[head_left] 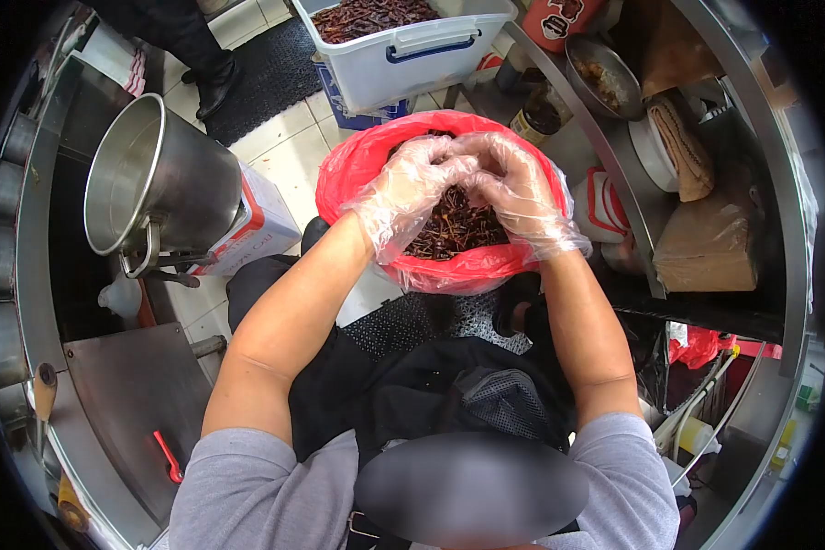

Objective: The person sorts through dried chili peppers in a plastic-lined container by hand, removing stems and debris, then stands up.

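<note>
Both my hands wear clear plastic gloves and meet over a red plastic bag (339, 179), its mouth spread wide and round. Inside lies a heap of dried chilies (456, 227), dark red-brown with thin stalks. My left hand (417, 179) has its fingers curled inward, tips touching those of the other hand. On the right side, my right hand (513, 179) is bent the same way, fingers closed toward the middle. Whatever sits between the fingertips is hidden by the gloves and knuckles.
A clear tub (412, 69) of dried chilies stands ahead on a blue crate (362, 115). Left is a large steel pot (170, 179) on a white box (261, 225). A metal shelf at right bears a bowl (605, 78) and a cardboard box (706, 247). Another person's leg (188, 41) shows upper left.
</note>
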Demonstrator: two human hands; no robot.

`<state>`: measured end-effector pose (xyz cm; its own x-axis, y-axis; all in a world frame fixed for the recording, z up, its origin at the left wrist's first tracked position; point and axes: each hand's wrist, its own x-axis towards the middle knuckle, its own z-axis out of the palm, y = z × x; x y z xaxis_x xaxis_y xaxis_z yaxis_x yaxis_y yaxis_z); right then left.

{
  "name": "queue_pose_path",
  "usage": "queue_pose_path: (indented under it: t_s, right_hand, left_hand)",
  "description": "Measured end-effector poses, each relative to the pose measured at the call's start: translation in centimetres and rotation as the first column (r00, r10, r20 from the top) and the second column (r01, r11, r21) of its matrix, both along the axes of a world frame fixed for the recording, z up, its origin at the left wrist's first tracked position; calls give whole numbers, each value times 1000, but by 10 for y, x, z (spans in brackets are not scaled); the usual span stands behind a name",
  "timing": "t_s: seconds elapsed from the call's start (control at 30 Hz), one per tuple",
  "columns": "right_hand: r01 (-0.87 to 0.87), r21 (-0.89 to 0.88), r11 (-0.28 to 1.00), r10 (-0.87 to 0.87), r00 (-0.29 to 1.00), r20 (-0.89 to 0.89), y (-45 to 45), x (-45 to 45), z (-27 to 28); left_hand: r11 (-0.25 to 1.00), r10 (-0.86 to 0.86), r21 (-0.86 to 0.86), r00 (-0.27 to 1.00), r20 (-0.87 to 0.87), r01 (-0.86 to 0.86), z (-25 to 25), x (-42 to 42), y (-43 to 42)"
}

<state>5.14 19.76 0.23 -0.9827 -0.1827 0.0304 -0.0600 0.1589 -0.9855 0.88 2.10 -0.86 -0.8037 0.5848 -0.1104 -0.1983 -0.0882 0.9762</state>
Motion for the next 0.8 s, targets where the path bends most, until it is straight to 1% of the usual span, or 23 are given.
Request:
queue_pose_path:
  t_s: [0.03, 0.07, 0.1, 0.13, 0.17, 0.2, 0.23, 0.27, 0.3, 0.33, 0.37, 0.4, 0.43, 0.5, 0.53, 0.57, 0.6, 0.63, 0.67, 0.7, 0.73, 0.77, 0.8]
  right_hand:
    - [50, -1, 999, -50, 999, -2, 1, -1, -3]
    - [100, -2, 995, -100, 995, -4, 1, -1, -6]
    - [100, -1, 995, -100, 995, -4, 4, -2, -7]
    - [83, 115, 990, -73, 994, -86, 8, -4, -8]
    - [73, 230, 970, -36, 986, -164, 10, -5, -8]
    - [74, 229, 971, -36, 986, -164, 9, -3, -3]
    - [37, 157, 987, -28, 998, -62, 8, 0, 7]
    - [8, 81, 997, -12, 999, 39, 8, 1, 12]
    - [10, 80, 997, -13, 999, 39, 9, 0, 9]
    - [-8, 241, 971, 57, 978, -199, 10, -4, 2]
    - [15, 394, 919, 162, 897, -411, 11, -5, -1]
    - [78, 457, 886, 178, 852, -492, 7, -6, -1]
    - [78, 456, 887, 178, 852, -492, 3, -5, -2]
    - [259, 642, 722, 143, 852, -504, -3, -2, -6]
    - [311, 631, 711, 99, 844, -528, -7, -2, -10]
    - [312, 630, 711, 96, 844, -527, -8, -2, -12]
    - [352, 626, 695, 47, 847, -529, -10, -1, -12]
    - [391, 623, 677, -1, 847, -531, -11, -1, -11]
    - [391, 624, 676, 0, 848, -531, -10, -2, -9]
    - [369, 591, 717, -17, 857, -515, -8, -4, -6]
    - [348, 554, 756, -32, 866, -499, -6, -6, -3]
    - [348, 554, 756, -33, 866, -499, -3, -7, 1]
    - [234, 494, 837, 8, 898, -439, 1, -9, 5]
  left_hand:
    - [997, -6, -71, 999, -34, 4, -7, -4, 0]
    - [998, -6, -70, 999, -35, 4, -13, -6, 0]
    - [995, 11, -96, 992, -126, -23, -16, -8, 1]
    - [992, 25, -119, 976, -216, -52, -18, -10, 1]
    - [992, 25, -119, 976, -217, -51, -20, -13, -1]
    - [993, -17, -119, 989, -150, -1, -16, -14, -5]
    - [992, -59, -115, 995, -82, 50, -11, -15, -10]
    - [994, -81, -65, 996, 34, 83, -7, -13, -15]
    - [994, -83, -66, 996, 34, 85, -6, -14, -19]
    - [985, -123, -121, 992, -27, 119, -5, -16, -24]
    - [973, -166, -178, 982, -85, 149, -4, -17, -26]
    - [973, -127, -198, 990, -54, 114, 5, -11, -25]
    - [973, -127, -199, 990, -54, 114, 3, -13, -25]
    - [913, -158, -406, 957, -245, 47, -4, -17, -24]
    - [912, -161, -407, 956, -244, 50, -6, -17, -21]
    - [904, -114, -428, 969, -220, 9, -8, -16, -17]
    - [893, -65, -449, 979, -195, -30, -9, -15, -14]
    - [893, -66, -449, 979, -194, -28, -15, -15, -10]
    - [942, -6, -331, 988, -156, -47, -22, -15, -8]
    - [975, 50, -210, 993, -109, -72, -18, -13, -6]
    - [975, 49, -210, 993, -109, -71, -15, -12, -7]
    - [948, -3, -309, 972, -235, -72, -10, -11, -11]
    - [911, -67, -402, 934, -351, -86, -1, -10, -14]
